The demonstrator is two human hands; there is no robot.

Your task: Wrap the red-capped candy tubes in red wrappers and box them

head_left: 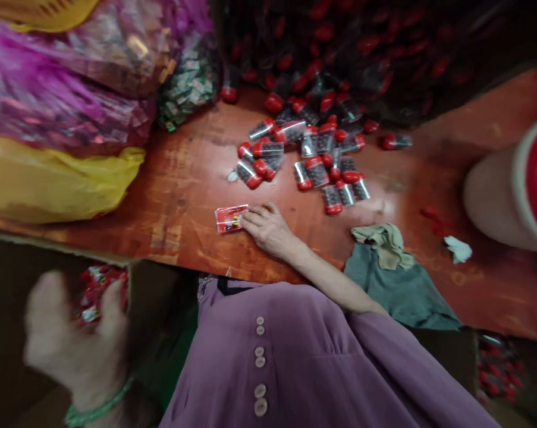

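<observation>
Right hand on a red packet at the table, left hand over a box

The red-brown table [183,184] runs across the view, with the person in a purple garment [308,362] at its near edge. At the table's left stand plastic bags of small packs, a pink bag [36,89] behind a yellow bag [58,184]. A dark heap of red-capped jars [330,35] covers the middle of the far edge. Below the near edge, at left, is an open cardboard box [154,297]. A white bucket [489,190] with a red lid stands toward the right, and a grey-green cloth [397,291] hangs over the near edge.

The left hand [78,333] is blurred above the box, thumb and fingers spread wide, nothing visibly grasped. Red packs [103,291] show in the box's far right corner.

The right hand [266,229] lies near the near edge, fingers together and slightly bent over the right end of the flat red packet [228,220]; whether they pinch or only press it, I cannot tell. Beyond lie loose jars [317,169]. A scrap of white tissue [458,248] sits beside the cloth.
</observation>
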